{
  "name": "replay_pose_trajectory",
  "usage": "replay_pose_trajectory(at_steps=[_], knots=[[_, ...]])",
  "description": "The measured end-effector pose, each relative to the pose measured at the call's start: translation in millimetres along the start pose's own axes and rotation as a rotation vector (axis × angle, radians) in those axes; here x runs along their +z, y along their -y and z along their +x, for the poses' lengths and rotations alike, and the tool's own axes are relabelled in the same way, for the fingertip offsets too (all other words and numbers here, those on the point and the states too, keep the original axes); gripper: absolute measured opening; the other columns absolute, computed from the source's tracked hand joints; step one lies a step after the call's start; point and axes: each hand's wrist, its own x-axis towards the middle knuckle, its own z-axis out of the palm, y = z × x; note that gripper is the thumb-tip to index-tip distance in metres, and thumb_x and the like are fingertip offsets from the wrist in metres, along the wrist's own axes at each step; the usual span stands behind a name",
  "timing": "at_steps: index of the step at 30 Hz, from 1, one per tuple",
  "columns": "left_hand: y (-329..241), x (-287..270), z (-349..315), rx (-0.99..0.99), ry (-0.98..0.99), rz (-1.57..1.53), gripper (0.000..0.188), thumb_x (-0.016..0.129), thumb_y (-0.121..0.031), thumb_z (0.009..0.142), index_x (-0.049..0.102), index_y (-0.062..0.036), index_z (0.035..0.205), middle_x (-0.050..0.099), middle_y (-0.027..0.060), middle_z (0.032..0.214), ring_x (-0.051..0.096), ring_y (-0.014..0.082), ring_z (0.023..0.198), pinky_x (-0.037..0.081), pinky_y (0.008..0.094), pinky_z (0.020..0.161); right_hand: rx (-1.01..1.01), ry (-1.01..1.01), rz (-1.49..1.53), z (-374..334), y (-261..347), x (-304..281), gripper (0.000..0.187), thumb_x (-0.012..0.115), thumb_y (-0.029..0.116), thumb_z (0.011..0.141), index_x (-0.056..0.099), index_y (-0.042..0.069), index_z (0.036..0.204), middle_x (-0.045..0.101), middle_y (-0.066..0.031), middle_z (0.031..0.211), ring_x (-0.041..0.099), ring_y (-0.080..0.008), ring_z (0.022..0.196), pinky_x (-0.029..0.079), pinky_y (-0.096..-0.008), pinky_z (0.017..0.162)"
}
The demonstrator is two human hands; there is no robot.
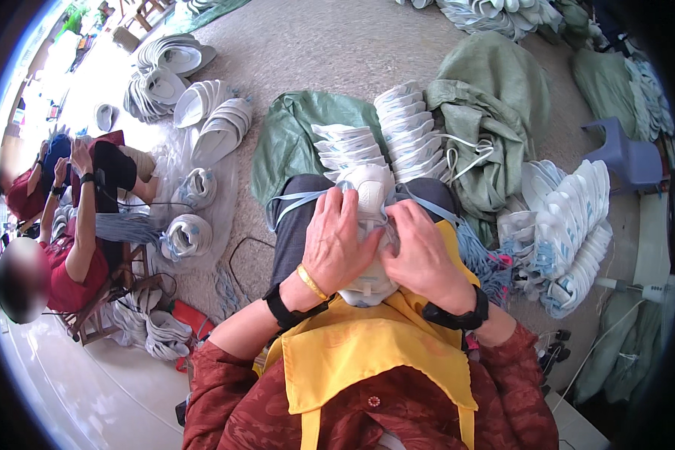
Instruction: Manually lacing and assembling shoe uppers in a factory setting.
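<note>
Two hands, both busy at one white shoe upper (371, 186), as I read it from my remote post. Upper sits in the lap, between the thighs, toe pointing away; probably so the legs brace it. Left hand (334, 240): fingers together, clamped over the upper's left side, thumb set apart toward the middle. Right hand (425, 251): thumb and fingers bent, clamped on the opposite edge. Tips partly hidden; I cannot tell whether either pinches lace as well. Light blue lace (298, 199) trails over each thigh, likely parted to keep the middle clear. Nested white uppers (409, 124) stand in rows just beyond the knees, presumably for easy reach and little floor taken. More blue laces (481, 251) hang by the right thigh. Yellow apron (367, 360) covers the lap, I guess against soiling.
</note>
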Motion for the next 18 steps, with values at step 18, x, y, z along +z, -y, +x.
replay_pose_trajectory(at_steps=[18], knots=[[1.2,9.7,-2.9,0.04,0.019,0.019,0.043,0.075,-0.012,0.081,0.052,0.0056,0.113,0.052,0.023,0.101,0.053,0.0434,0.097,0.046,0.0497,0.084,-0.072,-0.055,0.098,7.7,-19.1,-3.7,0.012,0.063,-0.004,0.083,0.065,-0.004,0.094,0.066,-0.0212,0.092,0.066,-0.0426,0.089,0.053,-0.0491,0.078]])
